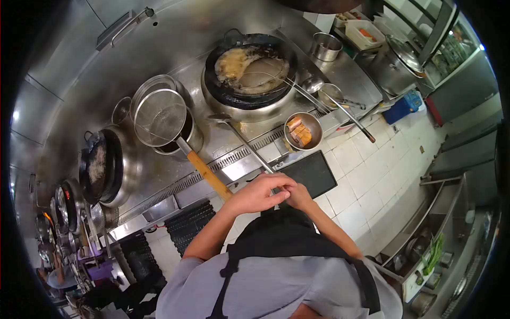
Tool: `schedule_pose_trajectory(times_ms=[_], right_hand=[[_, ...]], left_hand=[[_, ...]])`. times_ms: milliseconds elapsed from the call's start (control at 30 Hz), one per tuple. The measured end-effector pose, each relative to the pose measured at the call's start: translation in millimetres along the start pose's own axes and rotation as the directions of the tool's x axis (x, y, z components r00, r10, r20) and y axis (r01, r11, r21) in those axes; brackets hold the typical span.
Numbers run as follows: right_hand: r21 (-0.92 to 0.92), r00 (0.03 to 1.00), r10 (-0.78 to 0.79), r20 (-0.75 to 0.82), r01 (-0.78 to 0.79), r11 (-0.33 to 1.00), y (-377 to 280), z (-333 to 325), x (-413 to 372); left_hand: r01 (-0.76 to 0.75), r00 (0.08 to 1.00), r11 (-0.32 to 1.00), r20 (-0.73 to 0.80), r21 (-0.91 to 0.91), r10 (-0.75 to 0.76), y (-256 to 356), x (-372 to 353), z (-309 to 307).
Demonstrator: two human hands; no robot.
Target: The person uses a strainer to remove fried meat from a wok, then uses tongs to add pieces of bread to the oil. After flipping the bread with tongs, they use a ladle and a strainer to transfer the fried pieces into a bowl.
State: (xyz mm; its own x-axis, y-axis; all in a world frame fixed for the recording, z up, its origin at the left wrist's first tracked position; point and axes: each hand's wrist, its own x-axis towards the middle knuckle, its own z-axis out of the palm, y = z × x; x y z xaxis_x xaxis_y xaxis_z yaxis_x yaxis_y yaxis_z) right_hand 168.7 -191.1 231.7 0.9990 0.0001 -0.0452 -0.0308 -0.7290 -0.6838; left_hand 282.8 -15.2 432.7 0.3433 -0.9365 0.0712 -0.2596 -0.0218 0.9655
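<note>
My left hand and my right hand meet in front of my apron, just past the handle end of a metal ladle. The left fingers are curled over the right ones, and whether anything lies between them is hidden. Ahead, a black wok holds bubbling oil with pale foam, and a wire skimmer rests across it. A metal bowl with browned pieces stands at the counter's front edge. Left of my hands, a round mesh strainer with a wooden handle lies over a pot.
More woks line the counter at left, with a flame farther back. A lidded stockpot, a small pot and food tubs stand at right. A shelf with greens is lower right. Another person is far left.
</note>
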Motion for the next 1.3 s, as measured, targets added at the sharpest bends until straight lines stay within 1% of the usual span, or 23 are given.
schedule_pose_trajectory(times_ms=[33, 100, 133, 200, 233, 300, 333, 400, 500, 533, 567, 600, 633, 667, 767, 867, 933, 967, 1000, 1033, 1067, 1200, 1300], right_hand=[[0.058, 0.998, -0.034, -0.053, 0.037, 0.998, 12, 14, 18], [0.115, 0.913, -0.361, -0.192, 0.386, 0.915, 17, 18, 49], [0.084, 0.968, -0.249, -0.045, 0.252, 0.964, 16, 24, 61], [-0.043, 0.976, -0.001, 0.22, 0.011, 0.999, 13, 37, 96], [0.002, 0.981, -0.029, 0.192, 0.029, 1.0, 21, 56, 109], [0.043, 0.974, -0.222, -0.042, 0.224, 0.974, 33, 78, 121], [0.014, 0.974, -0.198, 0.109, 0.198, 0.98, 31, 76, 129], [-0.068, 0.904, -0.133, 0.407, 0.176, 0.982, 23, 50, 145], [0.271, 0.934, -0.257, 0.25, 0.187, 0.944, 24, -60, 152], [-0.007, 0.949, -0.304, 0.087, 0.305, 0.952, 36, -93, 160], [-0.27, 0.995, -0.07, -0.065, 0.05, 0.962, 2, -167, 158], [-0.437, 0.946, -0.294, -0.135, 0.209, 0.875, 73, -151, 184], [-0.422, 0.927, -0.283, -0.246, 0.16, 0.892, 55, -209, 178], [-0.503, 0.937, -0.27, -0.222, 0.128, 0.855, 73, -229, 187], [-0.529, 0.999, -0.035, 0.025, 0.043, 0.847, 127, -234, 214], [-0.532, 0.984, -0.179, 0.002, 0.153, 0.833, 136, -266, 233], [-0.612, 0.964, -0.257, 0.072, 0.246, 0.752, 115, -322, 248], [-0.573, 0.9, -0.435, 0.039, 0.376, 0.728, 124, -341, 263], [-0.522, 0.929, -0.342, 0.144, 0.364, 0.771, 96, -370, 270], [-0.478, 0.92, -0.362, 0.151, 0.389, 0.788, 96, -383, 288], [-0.444, 0.934, -0.302, 0.192, 0.357, 0.822, 70, -403, 287], [-0.438, 0.921, -0.333, 0.204, 0.39, 0.81, 76, -402, 320], [-0.429, 0.91, -0.362, 0.202, 0.414, 0.802, 78, -382, 300]], left_hand=[[0.009, 1.0, 0.998, -0.013, 0.066, -0.008, 8, 6, 1], [0.048, 0.997, 0.991, -0.073, 0.128, -0.038, 9, 16, 8], [0.074, 0.991, 0.989, -0.12, 0.131, -0.058, 8, 16, 12], [0.166, 0.965, 0.984, -0.215, 0.062, -0.149, 7, 14, 18], [0.224, 0.936, 0.975, -0.276, -0.01, -0.218, 6, 13, 22], [0.325, 0.849, 0.93, -0.38, -0.173, -0.367, 4, 9, 34], [0.368, 0.817, 0.919, -0.421, -0.144, -0.393, 2, 5, 39], [0.384, 0.728, 0.892, -0.516, -0.238, -0.452, -9, 0, 53], [0.395, 0.581, 0.832, -0.596, -0.389, -0.554, -11, 2, 81], [0.389, 0.547, 0.823, -0.614, -0.414, -0.569, -9, 6, 88], [0.379, 0.515, 0.815, -0.632, -0.437, -0.579, -8, 11, 95], [0.367, 0.517, 0.819, -0.635, -0.441, -0.574, -7, 17, 101], [0.352, 0.521, 0.824, -0.638, -0.444, -0.567, -7, 23, 106], [0.334, 0.527, 0.831, -0.643, -0.445, -0.556, -8, 31, 110], [0.349, 0.576, 0.854, -0.63, -0.386, -0.52, -12, 50, 118], [0.366, 0.558, 0.861, -0.656, -0.353, -0.507, -10, 59, 123], [0.352, 0.533, 0.864, -0.681, -0.361, -0.502, -14, 58, 131], [0.338, 0.511, 0.854, -0.684, -0.397, -0.52, -18, 56, 136], [0.331, 0.495, 0.844, -0.684, -0.421, -0.536, -25, 51, 142], [0.324, 0.481, 0.836, -0.684, -0.442, -0.548, -33, 48, 147], [0.326, 0.472, 0.829, -0.682, -0.454, -0.559, -37, 45, 151], [0.333, 0.425, 0.814, -0.695, -0.476, -0.58, -53, 34, 169], [0.303, 0.385, 0.81, -0.713, -0.502, -0.586, -50, 24, 178]])
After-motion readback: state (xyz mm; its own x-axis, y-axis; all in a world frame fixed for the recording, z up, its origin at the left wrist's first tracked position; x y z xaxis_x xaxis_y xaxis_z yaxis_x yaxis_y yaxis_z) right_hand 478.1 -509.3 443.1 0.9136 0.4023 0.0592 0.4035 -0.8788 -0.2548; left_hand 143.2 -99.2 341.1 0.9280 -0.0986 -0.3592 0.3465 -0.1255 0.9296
